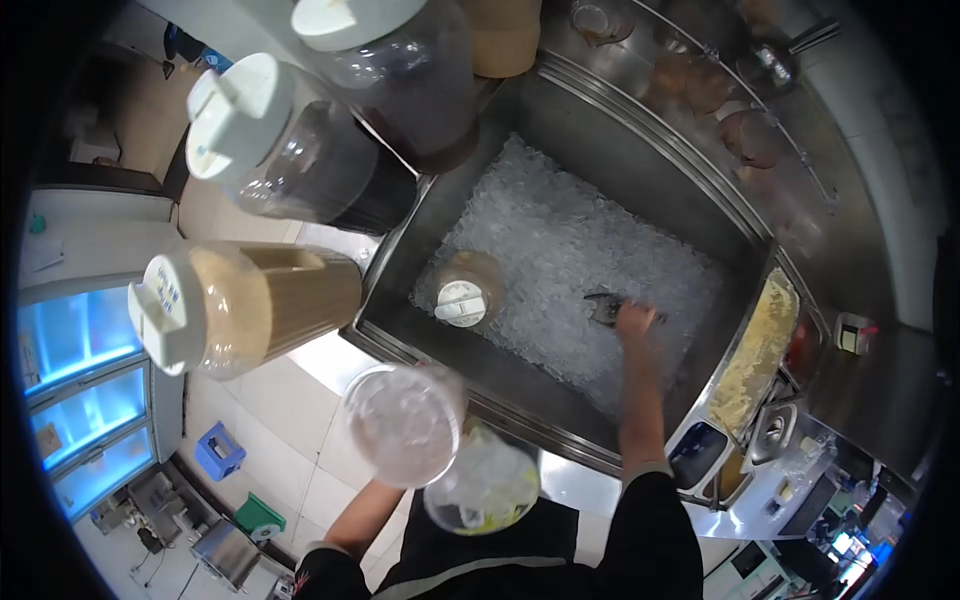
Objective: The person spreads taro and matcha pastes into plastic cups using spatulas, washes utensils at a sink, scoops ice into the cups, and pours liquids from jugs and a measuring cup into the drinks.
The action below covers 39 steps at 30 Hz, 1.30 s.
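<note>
My right hand (636,320) reaches down into the ice bin and is closed round the handle of a dark ice scoop (604,307), which lies at the surface of the crushed ice (560,230). My left hand (447,386), partly hidden and blurred, grips a clear plastic cup (400,425) over the bin's front edge; the cup looks whitish inside. Close beside it stands a second clear cup (482,482) with ice and yellow-green pieces in it. Sunk in the ice at the left is a lidded jar (462,302) with a white top.
Large lidded pitchers stand along the left: one tan (270,305), one dark (330,165), one dark reddish (410,90). The steel bin wall (640,130) surrounds the ice. At right are a yellow-filled tray (755,350) and small containers. A blue stool (220,450) is on the floor.
</note>
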Available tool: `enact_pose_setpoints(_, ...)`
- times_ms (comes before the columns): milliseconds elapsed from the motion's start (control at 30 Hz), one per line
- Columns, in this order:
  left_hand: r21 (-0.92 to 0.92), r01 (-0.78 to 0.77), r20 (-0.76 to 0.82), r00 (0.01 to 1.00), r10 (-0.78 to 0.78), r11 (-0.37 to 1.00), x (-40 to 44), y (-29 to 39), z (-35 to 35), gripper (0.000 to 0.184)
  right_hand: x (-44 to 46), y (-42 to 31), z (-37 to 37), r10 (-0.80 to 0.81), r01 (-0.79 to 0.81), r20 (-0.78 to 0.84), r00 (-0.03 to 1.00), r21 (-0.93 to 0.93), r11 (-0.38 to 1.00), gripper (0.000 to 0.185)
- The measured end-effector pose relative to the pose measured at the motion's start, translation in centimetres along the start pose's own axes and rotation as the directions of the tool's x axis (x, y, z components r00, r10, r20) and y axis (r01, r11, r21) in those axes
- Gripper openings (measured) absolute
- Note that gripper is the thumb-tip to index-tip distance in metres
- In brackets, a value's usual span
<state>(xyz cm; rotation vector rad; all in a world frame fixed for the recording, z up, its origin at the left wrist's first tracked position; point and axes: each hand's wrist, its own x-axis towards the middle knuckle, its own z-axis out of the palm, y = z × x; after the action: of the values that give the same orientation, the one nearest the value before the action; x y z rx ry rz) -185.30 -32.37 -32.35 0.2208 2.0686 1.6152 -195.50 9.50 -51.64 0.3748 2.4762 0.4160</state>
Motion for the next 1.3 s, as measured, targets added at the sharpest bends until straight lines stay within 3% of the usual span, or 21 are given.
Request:
enact_pose_setpoints(67, -0.018, 0.087, -0.018, 0.996, -0.087, 0.996, -1.6, -0.3, -0.4, 0.065, -2.8, -3.7, 2.0, 0.012, -0.025, 0.057, 0.998, 0.231, 0.973, 0.039)
enact_pose_setpoints(133, -0.033, 0.122, -0.033, 0.992, -0.123, 0.992, -2.4, -0.3, -0.6, 0.065, -4.1, -5.1, 2.1, -0.119, -0.021, 0.306, 0.944, 0.418, 0.908, 0.04)
enact_pose_setpoints(233, -0.064, 0.121, -0.032, 0.992, -0.124, 0.991, -2.3, 0.2, -0.1, 0.065, -6.0, -5.8, 4.2, -0.229, -0.023, 0.268, 0.936, 0.696, 0.717, 0.036)
enact_pose_setpoints(333, -0.083, 0.074, -0.012, 0.997, -0.075, 0.994, -1.8, 1.1, 0.5, 0.065, -6.9, -5.4, 2.3, -0.299, 0.071, 0.149, 0.943, 0.784, 0.617, 0.028)
enact_pose_setpoints(433, -0.106, 0.01, 0.013, 1.0, -0.009, 0.994, -1.1, 2.3, 1.1, 0.065, -7.6, -1.6, -6.8, -0.295, 0.293, -0.122, 0.948, 0.698, 0.653, 0.02)
enact_pose_setpoints(500, -0.121, -0.057, 0.033, 0.998, 0.061, 0.991, -0.2, 3.4, 1.5, 0.065, -9.5, 2.2, -15.4, -0.246, 0.492, -0.473, 0.846, 0.516, 0.701, 0.017)
enact_pose_setpoints(533, -0.127, -0.107, 0.044, 0.993, 0.113, 0.986, 0.4, 4.0, 1.8, 0.066, -11.3, 4.7, -21.0, -0.275, 0.546, -0.565, 0.778, 0.39, 0.742, 0.017)
enact_pose_setpoints(667, -0.069, -0.361, 0.054, 0.93, 0.365, 0.93, 2.8, 7.3, 2.6, 0.066, -19.3, 11.2, -35.9, -0.194, 0.526, -0.802, 0.564, 0.168, 0.834, 0.014)
enact_pose_setpoints(767, 0.137, -0.612, 0.047, 0.789, 0.612, 0.779, 4.7, 9.2, 3.7, 0.066, -25.2, 12.9, -42.1, -0.195, 0.407, -0.734, 0.651, 0.121, 0.905, 0.015)
enact_pose_setpoints(800, 0.17, -0.648, 0.111, 0.761, 0.639, 0.743, 5.2, 9.1, 4.3, 0.069, -26.2, 12.9, -42.5, -0.208, 0.405, -0.734, 0.647, 0.098, 0.909, 0.015)
enact_pose_setpoints(967, 0.162, -0.722, 0.085, 0.69, 0.719, 0.673, 5.7, 9.6, 6.4, 0.073, -27.0, 15.0, -39.8, -0.245, 0.435, -0.677, 0.694, 0.123, 0.892, 0.016)
enact_pose_setpoints(1033, 0.169, -0.714, 0.035, 0.693, 0.72, 0.68, 5.3, 10.1, 6.7, 0.072, -25.0, 17.3, -35.7, -0.177, 0.479, -0.626, 0.76, 0.354, 0.803, 0.018)
enact_pose_setpoints(1100, 0.193, -0.69, -0.032, 0.706, 0.707, 0.698, 4.5, 10.3, 6.6, 0.07, -22.1, 19.0, -29.9, -0.096, 0.356, -0.373, 0.923, 0.73, 0.584, 0.022)
enact_pose_setpoints(1167, 0.196, -0.668, -0.073, 0.72, 0.69, 0.718, 3.4, 11.4, 6.2, 0.067, -19.1, 19.8, -23.8, -0.149, 0.304, -0.266, 0.952, 0.879, 0.369, 0.027)
enact_pose_setpoints(1233, 0.231, -0.642, -0.119, 0.728, 0.676, 0.732, 2.5, 12.1, 6.0, 0.066, -18.6, 18.1, -21.4, -0.114, 0.113, -0.073, 0.991, 0.908, 0.402, 0.036)
enact_pose_setpoints(1300, 0.21, -0.667, -0.123, 0.708, 0.696, 0.715, 1.7, 12.6, 6.0, 0.066, -19.9, 15.0, -20.1, -0.077, 0.287, -0.302, 0.95, 0.755, 0.59, 0.059)
